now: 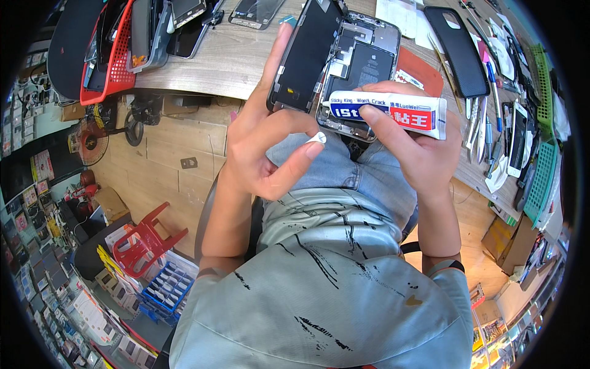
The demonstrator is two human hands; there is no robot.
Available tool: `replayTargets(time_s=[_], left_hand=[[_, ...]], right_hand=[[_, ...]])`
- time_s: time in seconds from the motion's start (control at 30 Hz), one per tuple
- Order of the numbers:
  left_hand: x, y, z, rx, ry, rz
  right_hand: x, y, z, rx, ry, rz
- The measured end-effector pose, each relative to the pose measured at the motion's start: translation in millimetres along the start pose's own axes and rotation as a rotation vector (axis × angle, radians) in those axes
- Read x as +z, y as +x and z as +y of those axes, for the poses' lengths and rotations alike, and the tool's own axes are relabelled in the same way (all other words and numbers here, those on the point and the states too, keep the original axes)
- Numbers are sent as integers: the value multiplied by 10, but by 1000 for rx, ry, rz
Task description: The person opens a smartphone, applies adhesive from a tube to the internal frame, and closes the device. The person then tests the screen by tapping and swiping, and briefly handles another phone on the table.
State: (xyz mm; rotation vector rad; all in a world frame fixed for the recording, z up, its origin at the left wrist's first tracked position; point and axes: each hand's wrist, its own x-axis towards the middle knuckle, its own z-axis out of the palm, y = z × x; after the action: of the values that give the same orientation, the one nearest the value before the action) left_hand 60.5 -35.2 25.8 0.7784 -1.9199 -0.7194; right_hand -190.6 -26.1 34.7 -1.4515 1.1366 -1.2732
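An opened smartphone is in front of me, its dark screen panel (302, 58) folded out to the left of the phone body (369, 37), where a black battery and metal plates show. My left hand (255, 144) pinches a small white cap (318, 138) between thumb and forefinger, while another of its fingers stretches along the screen's left edge. In my right hand (427, 157) lies a white, blue and red glue tube (390, 113), held crosswise over the lower part of the phone body. The tube's tip points left, toward the screen. Some right fingers are hidden behind the tube.
On the wooden table (203, 77), a red basket (126, 55) and a clear bin of phones stand at left. A black phone case (456, 52), tweezers, pens and green baskets (541, 178) crowd the right. A red stool (147, 240) stands on the floor at left.
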Motion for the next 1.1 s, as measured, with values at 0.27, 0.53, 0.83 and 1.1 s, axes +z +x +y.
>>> replayTargets(time_s=[0.27,0.53,0.83,1.1], left_hand=[[17,-59,17,-30,24,11],[7,-121,35,-98,6,-12],[17,-98,35,-78,-3,7],[0,-103,20,-70,15,-4]], right_hand=[[-8,-9,-15,-13,-11,-30],[-20,5,14,-61,-31,-51],[-25,7,13,-83,-30,-84],[-19,-4,-3,-72,-17,-92]])
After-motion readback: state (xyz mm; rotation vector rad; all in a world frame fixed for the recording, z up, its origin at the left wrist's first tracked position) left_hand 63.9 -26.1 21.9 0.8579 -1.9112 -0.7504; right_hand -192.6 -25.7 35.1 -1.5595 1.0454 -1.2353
